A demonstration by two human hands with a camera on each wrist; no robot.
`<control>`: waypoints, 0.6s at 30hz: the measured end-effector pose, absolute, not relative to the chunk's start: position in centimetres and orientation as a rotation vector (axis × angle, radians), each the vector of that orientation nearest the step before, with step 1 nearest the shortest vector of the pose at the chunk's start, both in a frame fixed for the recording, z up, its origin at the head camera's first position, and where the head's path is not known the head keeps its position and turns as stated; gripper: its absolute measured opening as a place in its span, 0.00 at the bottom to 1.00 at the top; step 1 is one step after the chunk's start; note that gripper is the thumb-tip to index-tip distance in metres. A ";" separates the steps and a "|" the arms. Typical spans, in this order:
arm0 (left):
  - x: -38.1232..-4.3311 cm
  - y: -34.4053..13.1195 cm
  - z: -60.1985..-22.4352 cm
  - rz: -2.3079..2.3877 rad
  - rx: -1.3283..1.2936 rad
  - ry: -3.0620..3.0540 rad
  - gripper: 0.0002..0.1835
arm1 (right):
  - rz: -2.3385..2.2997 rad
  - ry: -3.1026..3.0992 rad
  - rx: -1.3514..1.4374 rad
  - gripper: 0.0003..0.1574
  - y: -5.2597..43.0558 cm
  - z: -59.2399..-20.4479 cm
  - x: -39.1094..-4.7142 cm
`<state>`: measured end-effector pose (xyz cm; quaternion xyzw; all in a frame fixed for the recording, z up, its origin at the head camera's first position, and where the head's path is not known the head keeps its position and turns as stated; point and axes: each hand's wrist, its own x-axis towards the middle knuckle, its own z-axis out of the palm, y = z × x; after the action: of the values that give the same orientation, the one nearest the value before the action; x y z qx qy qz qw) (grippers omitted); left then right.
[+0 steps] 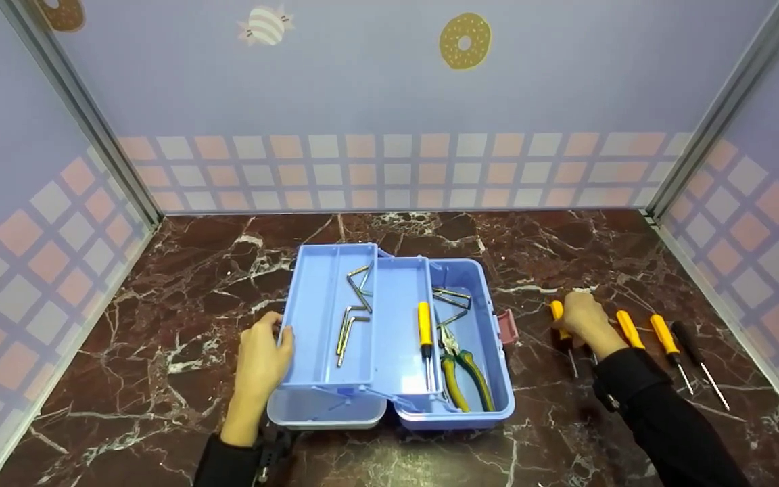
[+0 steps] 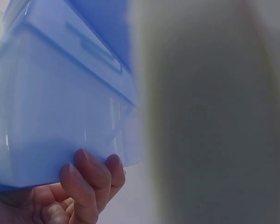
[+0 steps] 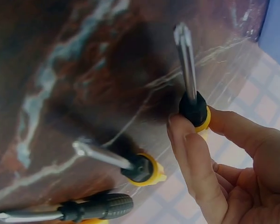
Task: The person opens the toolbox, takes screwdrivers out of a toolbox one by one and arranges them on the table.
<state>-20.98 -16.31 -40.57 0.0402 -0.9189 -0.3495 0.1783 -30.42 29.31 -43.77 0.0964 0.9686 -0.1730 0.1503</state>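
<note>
On the left, my left hand [image 1: 264, 352] holds the outer side of the raised tray [image 1: 312, 311] of a blue toolbox [image 1: 454, 421]. In the left wrist view its fingers [image 2: 84, 179] curl up against the translucent blue wall. Right of the box, my right hand [image 1: 585, 321] pinches a yellow-handled screwdriver [image 3: 189, 79] between thumb and fingers, close to its black collar. A second yellow screwdriver [image 3: 144, 170] and a black-handled screwdriver [image 3: 100, 207] lie beside it. Most of the held handle is hidden by the fingers.
Bent hex keys [image 1: 352, 335] lie in the left tray. A yellow screwdriver [image 1: 425, 328] rests in the middle tray; green-yellow pliers [image 1: 467, 372] lie in the base. Further right are yellow screwdrivers [image 1: 663, 335] and the black one. A pink latch [image 1: 508, 327] sticks out rightward.
</note>
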 end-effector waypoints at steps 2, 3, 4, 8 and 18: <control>-21.0 -16.3 -40.5 -0.991 0.113 -2.598 0.08 | -0.500 2.779 0.263 0.13 29.4 -43.9 -30.4; -21.0 -16.3 -40.6 -0.994 0.112 -2.597 0.08 | -0.496 2.781 0.254 0.13 29.4 -43.9 -30.4; -21.0 -16.3 -40.6 -0.996 0.110 -2.596 0.08 | -0.494 2.784 0.246 0.13 29.4 -43.9 -30.3; -21.0 -16.3 -40.7 -0.995 0.098 -2.583 0.08 | -0.491 2.795 0.241 0.14 29.5 -43.9 -30.1; -21.0 -16.3 -40.6 -1.001 0.090 -2.579 0.08 | -0.439 2.870 0.231 0.26 29.2 -41.1 -29.4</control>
<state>-21.02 -16.33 -40.59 0.0318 -0.9156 -0.3553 0.1855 -29.44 29.17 -41.05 0.0788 0.9789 -0.1499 0.1141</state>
